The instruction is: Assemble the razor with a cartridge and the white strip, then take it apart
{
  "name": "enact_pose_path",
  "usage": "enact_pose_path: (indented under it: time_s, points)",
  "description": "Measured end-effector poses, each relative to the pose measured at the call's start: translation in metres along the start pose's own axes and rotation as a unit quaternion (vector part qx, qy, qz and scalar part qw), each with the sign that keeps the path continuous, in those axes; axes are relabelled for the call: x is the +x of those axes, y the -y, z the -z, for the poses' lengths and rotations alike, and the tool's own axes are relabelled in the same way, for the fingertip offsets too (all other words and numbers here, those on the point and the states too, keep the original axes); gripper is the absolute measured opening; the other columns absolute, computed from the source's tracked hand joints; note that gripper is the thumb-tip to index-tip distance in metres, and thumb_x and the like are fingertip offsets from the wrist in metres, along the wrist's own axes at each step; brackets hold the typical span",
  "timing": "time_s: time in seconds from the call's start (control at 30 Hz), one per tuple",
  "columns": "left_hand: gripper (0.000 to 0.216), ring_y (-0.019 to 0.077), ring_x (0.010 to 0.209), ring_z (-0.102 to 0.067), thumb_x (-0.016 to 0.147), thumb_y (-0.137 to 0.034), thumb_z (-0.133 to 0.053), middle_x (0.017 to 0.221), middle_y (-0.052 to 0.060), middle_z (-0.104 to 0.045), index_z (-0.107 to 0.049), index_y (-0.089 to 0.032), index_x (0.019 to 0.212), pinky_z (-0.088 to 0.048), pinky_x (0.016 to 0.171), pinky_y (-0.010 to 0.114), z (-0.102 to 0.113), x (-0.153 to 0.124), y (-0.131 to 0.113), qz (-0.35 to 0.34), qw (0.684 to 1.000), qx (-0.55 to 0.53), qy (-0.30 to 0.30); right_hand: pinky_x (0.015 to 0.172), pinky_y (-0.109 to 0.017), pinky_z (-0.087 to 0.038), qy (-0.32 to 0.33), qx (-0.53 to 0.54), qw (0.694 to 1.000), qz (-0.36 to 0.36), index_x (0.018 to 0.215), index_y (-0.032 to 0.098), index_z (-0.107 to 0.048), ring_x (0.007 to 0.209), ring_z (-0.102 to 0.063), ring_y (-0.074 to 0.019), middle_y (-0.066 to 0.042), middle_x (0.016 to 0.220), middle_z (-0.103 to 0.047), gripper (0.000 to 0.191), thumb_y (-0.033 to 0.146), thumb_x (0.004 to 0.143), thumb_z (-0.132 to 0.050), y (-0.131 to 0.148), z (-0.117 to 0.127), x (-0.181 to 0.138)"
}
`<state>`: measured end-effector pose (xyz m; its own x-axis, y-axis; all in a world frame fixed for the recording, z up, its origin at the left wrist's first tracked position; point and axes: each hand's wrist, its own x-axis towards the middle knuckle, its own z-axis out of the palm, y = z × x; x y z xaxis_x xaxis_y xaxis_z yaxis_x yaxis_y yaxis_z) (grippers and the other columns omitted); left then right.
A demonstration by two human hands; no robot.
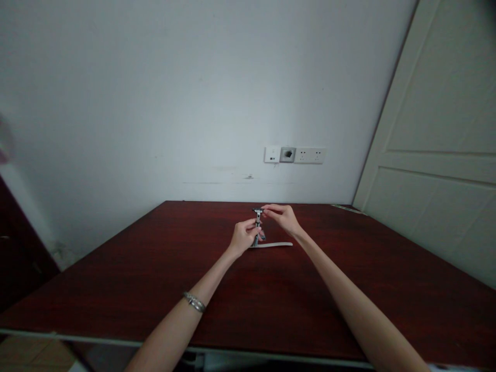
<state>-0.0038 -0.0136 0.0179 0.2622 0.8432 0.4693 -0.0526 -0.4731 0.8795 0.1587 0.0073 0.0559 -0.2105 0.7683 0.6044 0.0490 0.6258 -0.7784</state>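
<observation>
Above the dark red wooden table, my left hand is wrapped round the handle of a metal safety razor and holds it upright. My right hand pinches the razor's head at the top with its fingertips. A flat whitish strip lies on the table just under and to the right of my hands. A silver bracelet sits on my left wrist.
A white wall stands behind the table, with a row of sockets above the far edge. A pale panelled door closes the right side. Dark furniture stands at the left.
</observation>
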Motion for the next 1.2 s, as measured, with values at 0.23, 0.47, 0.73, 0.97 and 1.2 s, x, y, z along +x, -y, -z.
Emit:
enact_pose_path:
  time_s: [0.23,0.47,0.73,0.97,1.2]
  points:
    - [0.026,0.0143,0.049,-0.061,0.071,-0.024,-0.056,0.063,0.003,-0.063,-0.059,-0.008,0.092,-0.048,0.050,0.024,-0.001,0.000,-0.002,-0.004,1.000,0.003,-0.003,0.069,-0.029,-0.045,-0.037,0.049,0.998,-0.028,0.082,0.014,-0.070,0.065,-0.056,-0.0134,-0.003,0.067,-0.064,0.026,0.034,0.066,-0.068,-0.007,-0.002,0.001]
    - [0.023,0.0146,0.049,-0.061,0.072,-0.023,-0.056,0.063,0.004,-0.063,-0.059,-0.009,0.090,-0.048,0.050,0.024,-0.002,-0.001,-0.004,-0.004,1.000,0.006,-0.005,0.068,-0.028,-0.044,-0.037,0.050,0.998,-0.030,0.080,0.013,-0.070,0.064,-0.055,-0.0135,-0.002,0.066,-0.063,0.027,0.036,0.066,-0.067,-0.002,-0.004,0.000]
    - [0.021,0.0144,0.048,-0.060,0.071,-0.022,-0.056,0.063,0.004,-0.063,-0.059,-0.009,0.087,-0.047,0.049,0.024,-0.004,-0.001,-0.007,0.000,1.000,-0.012,-0.011,0.068,-0.028,-0.044,-0.030,0.020,0.999,-0.008,0.080,0.014,-0.069,0.067,-0.055,-0.0140,-0.002,0.069,-0.063,0.025,0.036,0.069,-0.065,0.002,-0.004,-0.001]
    - [0.022,0.0135,0.046,-0.059,0.069,-0.022,-0.057,0.061,0.004,-0.062,-0.059,-0.009,0.086,-0.045,0.047,0.023,-0.006,-0.002,-0.012,0.020,0.999,-0.028,-0.017,0.068,-0.027,-0.044,-0.012,-0.009,1.000,0.008,0.081,0.014,-0.068,0.068,-0.055,-0.0142,-0.003,0.072,-0.063,0.024,0.035,0.071,-0.062,0.001,-0.001,-0.001]
    - [0.022,0.0135,0.046,-0.059,0.069,-0.024,-0.058,0.061,0.004,-0.062,-0.059,-0.009,0.085,-0.046,0.048,0.023,-0.005,-0.002,-0.010,0.017,0.999,-0.032,-0.014,0.067,-0.027,-0.043,-0.007,-0.021,1.000,0.016,0.080,0.014,-0.068,0.068,-0.055,-0.0140,-0.003,0.071,-0.063,0.025,0.036,0.072,-0.061,0.005,-0.001,-0.001]
